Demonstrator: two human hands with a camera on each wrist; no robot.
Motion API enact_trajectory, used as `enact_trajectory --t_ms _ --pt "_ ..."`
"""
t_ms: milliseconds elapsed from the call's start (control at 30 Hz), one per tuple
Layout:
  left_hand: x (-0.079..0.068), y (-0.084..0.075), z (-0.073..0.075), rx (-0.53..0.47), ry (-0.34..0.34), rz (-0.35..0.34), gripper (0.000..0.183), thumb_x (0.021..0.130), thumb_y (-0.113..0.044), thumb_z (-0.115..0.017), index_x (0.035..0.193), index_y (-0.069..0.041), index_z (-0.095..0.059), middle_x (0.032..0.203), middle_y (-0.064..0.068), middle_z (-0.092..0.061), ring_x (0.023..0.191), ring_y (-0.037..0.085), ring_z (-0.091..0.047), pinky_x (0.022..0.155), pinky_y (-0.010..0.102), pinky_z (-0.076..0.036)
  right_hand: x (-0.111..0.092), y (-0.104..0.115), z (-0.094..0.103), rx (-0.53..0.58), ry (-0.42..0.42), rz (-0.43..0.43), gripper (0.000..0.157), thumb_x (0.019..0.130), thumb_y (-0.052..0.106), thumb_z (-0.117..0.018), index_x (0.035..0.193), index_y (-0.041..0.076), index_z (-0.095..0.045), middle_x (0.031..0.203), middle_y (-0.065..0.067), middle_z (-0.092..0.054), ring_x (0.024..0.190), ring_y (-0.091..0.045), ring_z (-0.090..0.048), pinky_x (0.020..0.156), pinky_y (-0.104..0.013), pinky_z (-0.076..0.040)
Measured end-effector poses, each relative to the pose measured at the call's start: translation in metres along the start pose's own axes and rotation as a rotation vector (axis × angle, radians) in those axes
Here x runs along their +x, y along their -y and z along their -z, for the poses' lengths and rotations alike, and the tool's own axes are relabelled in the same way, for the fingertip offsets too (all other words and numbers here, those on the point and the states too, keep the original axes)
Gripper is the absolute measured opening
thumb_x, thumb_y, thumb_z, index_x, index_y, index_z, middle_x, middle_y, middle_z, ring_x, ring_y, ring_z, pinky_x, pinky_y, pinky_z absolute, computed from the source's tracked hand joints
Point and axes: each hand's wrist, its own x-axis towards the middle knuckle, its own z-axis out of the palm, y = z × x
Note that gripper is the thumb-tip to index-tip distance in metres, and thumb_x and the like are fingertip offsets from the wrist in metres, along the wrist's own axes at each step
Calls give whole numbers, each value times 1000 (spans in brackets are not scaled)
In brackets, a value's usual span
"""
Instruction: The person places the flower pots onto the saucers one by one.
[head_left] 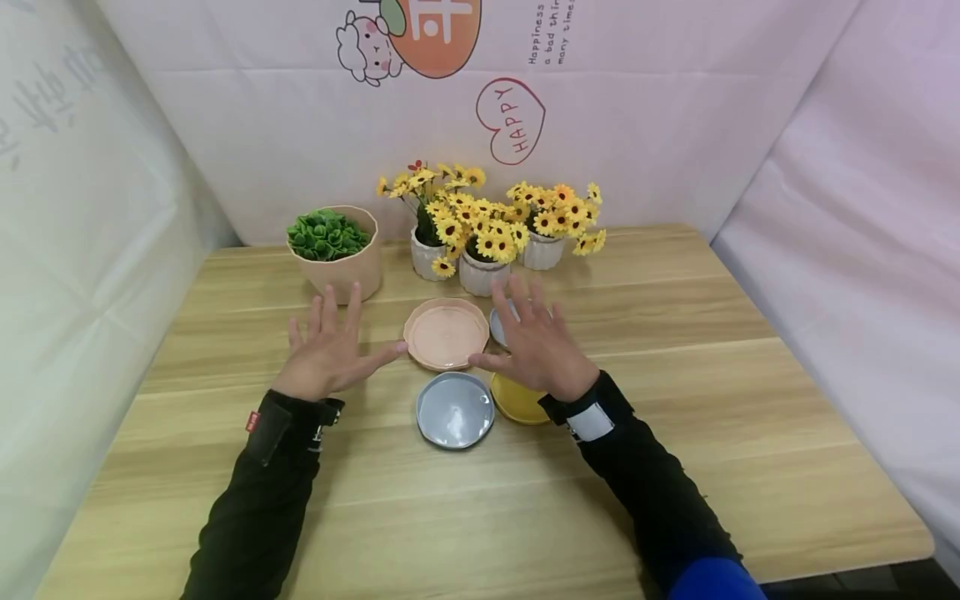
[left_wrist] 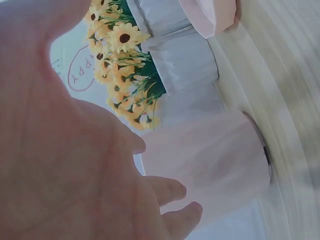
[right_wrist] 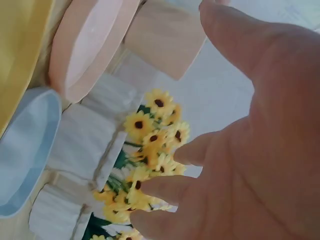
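Note:
My left hand is spread above the table with nothing in it, just in front of a pink pot with a green plant. Its thumb tip overlaps the edge of a pink plate in the head view. The right hand, also spread and holding nothing, hovers over the light blue plate and the yellow plate, partly hiding both. A grey-blue plate lies nearest to me. In the right wrist view the light blue plate shows its raised rim.
Behind the plates stand three white pots of yellow flowers. A printed white cloth hangs behind the wooden table, and more white cloth hangs at the left side.

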Motion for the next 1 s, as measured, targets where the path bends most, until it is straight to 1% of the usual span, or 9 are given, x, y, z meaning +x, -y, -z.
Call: enact_trajectory --t_ms 100,300,433,533,667,800,867,933,1000 --pt "1 3 1 -18 -4 7 123 91 -87 -46 168 -17 19 171 29 24 159 53 20 122 80 15 -6 5 0 -12 -2 56 113 95 68 -65 171 8 -6 177 -22 -7 162 -51 -7 126 -75 -22" --pt "7 15 4 -32 -20 26 128 87 -91 -46 166 -18 23 170 28 27 160 52 19 122 81 13 -15 15 -2 65 35 140 109 96 61 -70 171 9 -10 177 -23 -12 163 -46 -16 127 -71 -24" --pt "9 24 8 -45 -46 26 131 87 -91 -47 162 -18 32 170 31 26 159 56 15 121 83 8 -14 16 -6 51 -45 239 97 96 50 -75 165 1 -28 170 -28 -31 155 -44 -36 124 -63 -37" --pt "11 32 13 -79 -109 24 133 91 -79 -58 161 -14 35 171 33 22 160 57 9 122 83 0 -7 15 -10 15 -78 284 80 96 39 -79 157 -1 -46 159 -28 -48 141 -42 -55 115 -55 -51" --pt "18 45 16 -175 -275 -41 128 97 -53 -70 163 -6 28 171 33 21 161 53 9 127 76 -9 7 15 -18 26 -55 294 58 93 24 -83 144 5 -63 141 -19 -65 121 -34 -68 95 -46 -62" --pt "35 56 7 -267 -551 -145 100 99 -33 -75 168 -4 -8 174 29 2 163 48 -3 129 69 -21 18 15 -28 84 -53 314 38 91 11 -83 128 9 -75 122 -11 -73 109 -28 -70 83 -40 -62" --pt "45 59 3 -241 -695 -209 83 98 -27 -77 162 -2 -30 170 29 -17 159 46 -19 129 64 -26 22 15 -31 105 -56 330 24 93 10 -81 117 11 -79 113 -9 -75 103 -26 -70 78 -38 -61" --pt "54 62 1 -142 -822 -277 67 95 -20 -80 150 2 -48 159 29 -38 149 45 -36 126 59 -33 25 16 -33 111 -64 355 9 94 10 -80 103 11 -81 106 -7 -75 98 -23 -70 73 -35 -58" --pt "60 64 3 -27 -900 -340 57 93 -17 -82 140 3 -58 146 29 -52 137 46 -47 120 58 -37 29 16 -35 106 -71 388 8 96 7 -77 91 12 -80 100 -6 -75 91 -20 -69 69 -31 -55"
